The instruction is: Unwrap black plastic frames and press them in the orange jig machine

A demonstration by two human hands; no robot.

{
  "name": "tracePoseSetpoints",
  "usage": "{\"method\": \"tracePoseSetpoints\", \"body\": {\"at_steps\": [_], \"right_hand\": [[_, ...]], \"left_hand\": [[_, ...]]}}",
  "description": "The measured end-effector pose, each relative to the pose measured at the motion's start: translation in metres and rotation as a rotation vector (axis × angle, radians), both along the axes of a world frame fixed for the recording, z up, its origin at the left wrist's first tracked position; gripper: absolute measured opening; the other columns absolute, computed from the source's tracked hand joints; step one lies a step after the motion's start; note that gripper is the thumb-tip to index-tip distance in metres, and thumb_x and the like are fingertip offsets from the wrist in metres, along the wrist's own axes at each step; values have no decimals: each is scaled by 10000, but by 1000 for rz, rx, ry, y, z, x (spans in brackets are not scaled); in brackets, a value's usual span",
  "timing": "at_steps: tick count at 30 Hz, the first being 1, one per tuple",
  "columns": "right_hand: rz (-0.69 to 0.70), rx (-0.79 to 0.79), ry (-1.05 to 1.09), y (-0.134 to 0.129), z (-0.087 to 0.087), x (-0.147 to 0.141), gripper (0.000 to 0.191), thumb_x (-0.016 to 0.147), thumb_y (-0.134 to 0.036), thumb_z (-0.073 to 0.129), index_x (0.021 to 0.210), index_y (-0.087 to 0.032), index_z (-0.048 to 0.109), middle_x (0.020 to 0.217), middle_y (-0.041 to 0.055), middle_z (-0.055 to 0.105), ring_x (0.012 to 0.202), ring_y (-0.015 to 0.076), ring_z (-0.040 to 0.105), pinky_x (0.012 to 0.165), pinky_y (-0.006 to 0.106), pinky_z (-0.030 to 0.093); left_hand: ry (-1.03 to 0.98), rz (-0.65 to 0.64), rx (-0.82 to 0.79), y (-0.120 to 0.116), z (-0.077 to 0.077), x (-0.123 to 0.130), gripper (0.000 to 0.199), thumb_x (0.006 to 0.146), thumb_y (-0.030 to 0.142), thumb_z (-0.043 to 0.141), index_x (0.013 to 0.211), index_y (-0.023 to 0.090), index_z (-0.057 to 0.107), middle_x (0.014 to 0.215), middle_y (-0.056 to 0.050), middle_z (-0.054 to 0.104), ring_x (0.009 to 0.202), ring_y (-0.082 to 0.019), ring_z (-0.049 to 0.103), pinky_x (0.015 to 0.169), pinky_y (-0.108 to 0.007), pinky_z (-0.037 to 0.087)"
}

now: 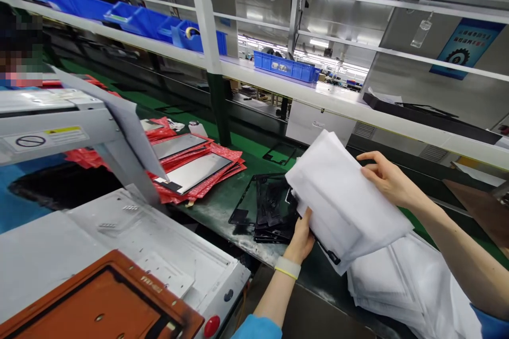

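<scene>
In front of me a white foam sleeve (338, 196) is held up at a tilt. My left hand (301, 238) grips its lower left side, thumb on top. A thin black frame (333, 258) shows along the sleeve's lower edge, in the same grip; the rest of it is hidden behind or inside the sleeve. My right hand (384, 177) pinches the sleeve's upper right edge with bent fingers. Below it lies a stack of white foam sleeves (397, 275). Just left of the held sleeve, several black plastic frames (272, 206) are piled on the green bench.
Flat grey panels (199, 172) lie on red bubble wrap (230, 161) at centre left. A machine with an orange plate (99, 296) and a red button (211, 326) fills the lower left. Blue bins (286, 66) stand on the shelf above. Another person is at far left.
</scene>
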State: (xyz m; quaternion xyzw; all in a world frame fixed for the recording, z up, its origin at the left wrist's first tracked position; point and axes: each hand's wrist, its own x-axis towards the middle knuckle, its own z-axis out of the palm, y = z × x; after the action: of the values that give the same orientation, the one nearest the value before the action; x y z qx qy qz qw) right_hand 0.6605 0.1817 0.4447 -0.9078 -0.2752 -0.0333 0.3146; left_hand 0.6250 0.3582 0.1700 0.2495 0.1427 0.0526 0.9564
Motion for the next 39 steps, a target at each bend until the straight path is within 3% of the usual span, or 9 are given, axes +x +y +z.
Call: {"method": "tracePoseSetpoints", "body": {"at_steps": [4,9,15,19,23,26,30,34,39], "right_hand": [[-97,-50,102,-55,-46,3,523,977,-698,640,1219,-245,738,1117,78,817,981,328,746,808,405,604],[-342,-39,209,-121,-90,-14,496,878,-677,767,939,-185,760,953,116,827,885,386,777,692,427,629],[-552,196,105,-201,-106,-36,487,887,-591,770,1164,-191,757,1231,143,822,1141,415,771,907,504,662],[-849,354,-122,-291,-108,-52,465,899,-450,720,1272,-174,740,1333,152,794,1233,376,745,1061,496,614],[-1174,332,-168,-385,-115,-99,438,923,-394,674,1284,-152,733,1268,183,805,1187,346,749,980,441,636],[-1316,276,-100,-418,-143,-137,494,876,-366,697,1296,-106,715,1292,243,776,1190,377,737,1012,493,613],[-1469,173,-15,-413,-200,-163,758,766,-386,813,1393,0,634,1353,387,677,1292,516,651,1097,660,512],[-1479,43,-194,-368,-229,-151,906,877,-516,723,1563,22,476,1632,436,388,1588,569,301,1242,770,256],[-694,301,-24,-248,-204,-107,593,1072,-654,503,1412,-199,673,1450,202,682,1366,362,621,1176,580,500]], "left_hand": [[-3,25,67,-19,3,-3,654,784,467,1005,1328,205,753,1494,-160,717,1425,-357,655,1295,-538,476],[59,-25,130,-35,8,-2,491,835,461,971,1171,143,806,1347,-203,783,1324,-374,724,1248,-567,520],[111,-91,252,-51,42,2,334,901,375,921,1069,110,809,1230,-188,824,1180,-326,789,1174,-531,581],[188,-96,359,-51,61,1,258,955,337,866,1088,130,790,1172,-151,835,1115,-276,806,1144,-506,606],[252,-119,471,-46,72,-3,237,980,321,834,1123,139,784,1177,-144,827,1169,-284,789,1176,-521,583],[295,-144,542,-46,78,-9,223,989,328,821,1120,153,781,1185,-134,822,1146,-287,795,1168,-532,591],[313,-196,589,-48,74,-15,237,993,338,815,1130,149,775,1104,-130,828,1130,-289,799,1154,-522,602],[240,-233,549,-46,59,-17,285,963,346,856,1161,160,768,1108,-134,834,1160,-288,793,1167,-515,592],[172,-258,548,-46,49,-21,324,964,396,857,1177,171,763,1128,-144,837,1178,-290,791,1164,-516,594]]}}
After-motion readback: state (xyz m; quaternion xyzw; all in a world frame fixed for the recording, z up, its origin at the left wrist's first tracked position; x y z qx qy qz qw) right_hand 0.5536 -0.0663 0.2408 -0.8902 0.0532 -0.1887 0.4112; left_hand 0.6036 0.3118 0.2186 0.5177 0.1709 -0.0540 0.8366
